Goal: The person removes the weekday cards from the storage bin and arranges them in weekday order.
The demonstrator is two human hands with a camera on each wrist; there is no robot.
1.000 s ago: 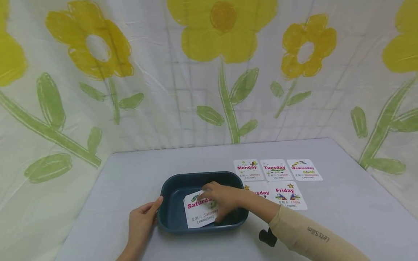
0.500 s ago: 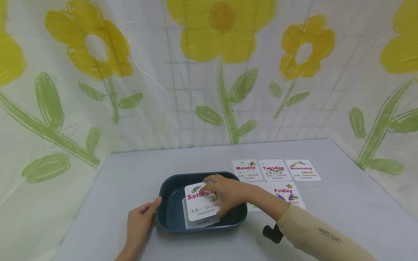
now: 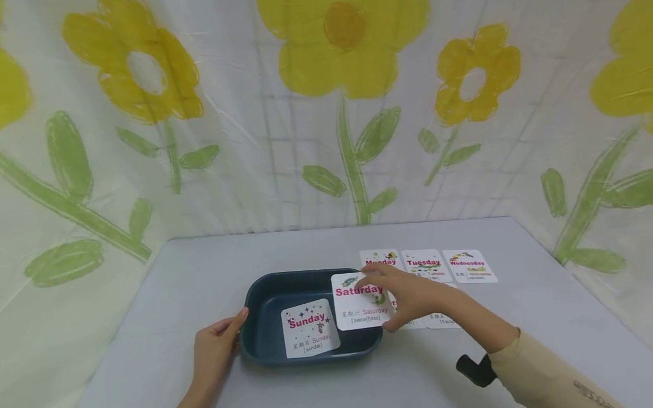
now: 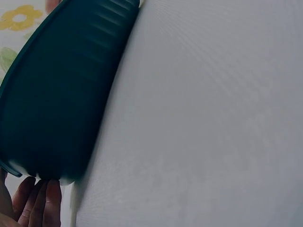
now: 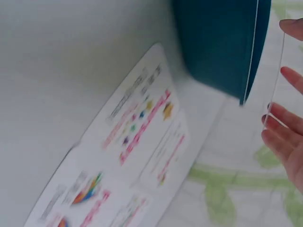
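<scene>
A dark teal plastic basin [image 3: 262,328] stands on the table, its left end gripped by my left hand [image 3: 214,345] with the thumb at the rim. In the left wrist view the fingers [image 4: 53,201] touch the basin's outer end wall. My right hand [image 3: 415,292] holds the white Saturday card [image 3: 352,311] by its edges, above the basin's right end. The right wrist view shows that card [image 5: 277,78] nearly edge-on between thumb and fingertips. Inside the basin the Sunday card [image 3: 309,331] lies face up, slightly turned.
Behind and right of the basin lie two rows of day cards: Monday [image 3: 371,255], Tuesday [image 3: 425,263] and Wednesday [image 3: 468,266] at the back, others in front, partly hidden by my right arm. A flower-painted curtain [image 3: 229,187] hangs behind the table [image 3: 204,266].
My right hand has lifted the Saturday card off the Sunday card and carried it right, to the basin's right rim. The Sunday card is now uncovered. My left hand keeps its grip.
</scene>
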